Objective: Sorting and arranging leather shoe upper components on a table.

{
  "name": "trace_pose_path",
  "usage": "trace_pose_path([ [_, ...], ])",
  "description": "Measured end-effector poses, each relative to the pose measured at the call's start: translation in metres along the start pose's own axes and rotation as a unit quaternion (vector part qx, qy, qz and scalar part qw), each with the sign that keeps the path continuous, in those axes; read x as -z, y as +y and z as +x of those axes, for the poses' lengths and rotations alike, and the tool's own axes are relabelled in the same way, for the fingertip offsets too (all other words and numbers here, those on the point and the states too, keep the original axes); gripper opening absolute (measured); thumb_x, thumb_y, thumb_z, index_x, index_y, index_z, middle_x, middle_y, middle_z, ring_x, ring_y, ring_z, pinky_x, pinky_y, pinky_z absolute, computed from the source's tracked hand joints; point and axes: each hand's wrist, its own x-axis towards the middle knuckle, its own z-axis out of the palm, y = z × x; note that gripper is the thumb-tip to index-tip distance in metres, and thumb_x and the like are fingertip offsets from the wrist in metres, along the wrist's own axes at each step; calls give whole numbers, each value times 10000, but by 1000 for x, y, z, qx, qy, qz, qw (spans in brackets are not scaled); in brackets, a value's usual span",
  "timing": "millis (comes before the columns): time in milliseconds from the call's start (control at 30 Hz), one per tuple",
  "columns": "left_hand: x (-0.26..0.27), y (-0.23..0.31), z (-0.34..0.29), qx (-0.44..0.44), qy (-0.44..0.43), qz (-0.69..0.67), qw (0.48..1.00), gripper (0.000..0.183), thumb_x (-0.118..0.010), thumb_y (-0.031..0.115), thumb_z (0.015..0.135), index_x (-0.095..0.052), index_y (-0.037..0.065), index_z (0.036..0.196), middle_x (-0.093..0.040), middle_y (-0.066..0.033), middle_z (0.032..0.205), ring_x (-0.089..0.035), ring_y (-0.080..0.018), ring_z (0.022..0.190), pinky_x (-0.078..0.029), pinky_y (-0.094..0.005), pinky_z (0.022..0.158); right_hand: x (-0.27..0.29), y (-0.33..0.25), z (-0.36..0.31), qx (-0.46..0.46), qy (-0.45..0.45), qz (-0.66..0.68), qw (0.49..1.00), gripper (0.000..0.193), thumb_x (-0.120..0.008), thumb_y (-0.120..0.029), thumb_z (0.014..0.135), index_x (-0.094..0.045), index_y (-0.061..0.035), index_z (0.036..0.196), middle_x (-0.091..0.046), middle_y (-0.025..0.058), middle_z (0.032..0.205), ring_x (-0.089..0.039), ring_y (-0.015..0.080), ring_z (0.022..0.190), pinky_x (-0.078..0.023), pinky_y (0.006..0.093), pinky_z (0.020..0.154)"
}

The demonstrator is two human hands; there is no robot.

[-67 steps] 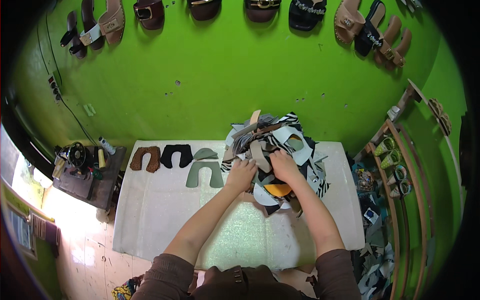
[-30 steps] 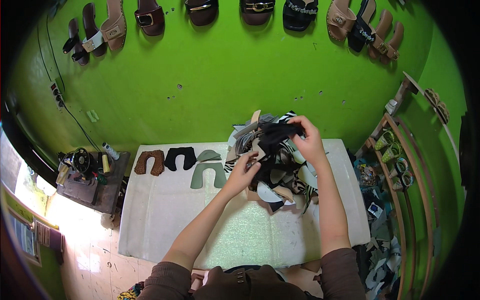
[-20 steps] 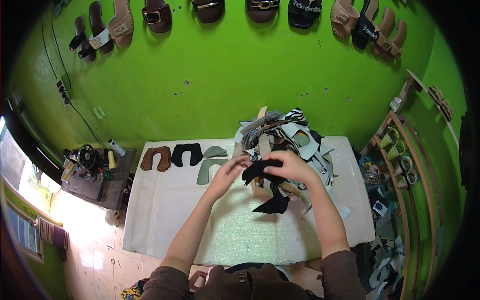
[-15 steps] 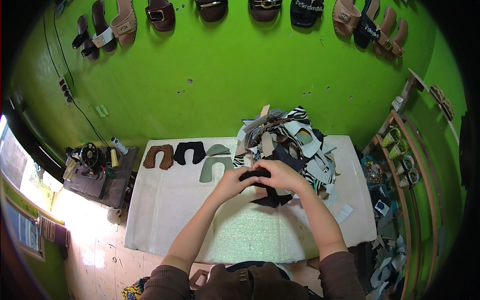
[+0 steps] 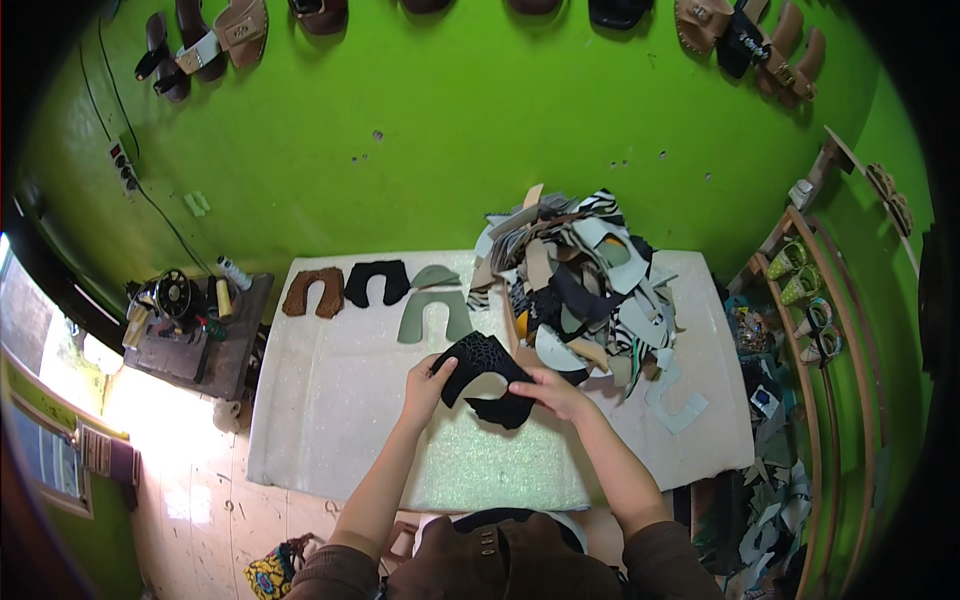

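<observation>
A black, curved cut piece of patterned material (image 5: 478,357), shaped like a shoe upper with a round opening, is stretched between my hands above the table. My left hand (image 5: 427,388) pinches its left edge, thumb on top. On the other side my right hand (image 5: 553,391) grips the piece beside the opening. Just beyond them is a big heap of cut scraps (image 5: 570,290) in black, grey, beige and zebra print. Left of the heap lie a grey-green U-shaped piece (image 5: 410,322) with a half-moon piece (image 5: 436,276) above it, a black U-shaped piece (image 5: 360,288) and a brown spotted one (image 5: 297,295).
The white-covered table (image 5: 330,420) stands against a green wall with sandals (image 5: 242,35) mounted high. At the left is a sewing machine (image 5: 172,300) on a dark stand. A wooden rack (image 5: 815,330) with shoes is at the right, scraps (image 5: 765,520) piled beside it.
My hands have come apart and nearer to me, spreading out the black piece that was bunched between them. The heap's near side looks rearranged, and the view has tilted down slightly.
</observation>
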Motion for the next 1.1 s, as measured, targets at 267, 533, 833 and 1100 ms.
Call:
trace_pose_path([
  [267,20,-57,-24,133,-122,-55,982,262,-556,148,855,-500,4,1066,-599,-72,890,-584,-139,825,-465,-253,745,3,15,12,21,30,196,980,278,-625,-86,786,-541,31,1024,-621,88,906,-615,157,810,-502,271,748],
  [533,32,-45,-17,244,-319,-336,852,564,-457,365,890,-318,-11,1287,-458,-194,1244,-479,-305,1128,-377,-464,954,-7,-2,20,-42,-8,27,999,289,-643,-87,767,-555,3,1028,-611,48,905,-589,109,804,-464,229,704],
  [833,15,-19,-7,236,-475,34,847,581,-483,334,889,-294,-1,1324,-477,-162,1245,-422,-243,1200,-318,-351,1018,3,9,21,-30,12,-148,988,304,-632,-61,760,-553,-83,1052,-570,32,873,-543,91,788,-427,211,698],
  [1100,14,-52,-5,303,-178,-190,917,220,-484,248,898,-527,39,951,-593,-53,797,-602,-160,733,-514,-310,656,0,35,18,-33,65,165,984,523,-670,17,721,-431,-41,1182,-516,92,1060,-555,164,936,-457,266,804],
])
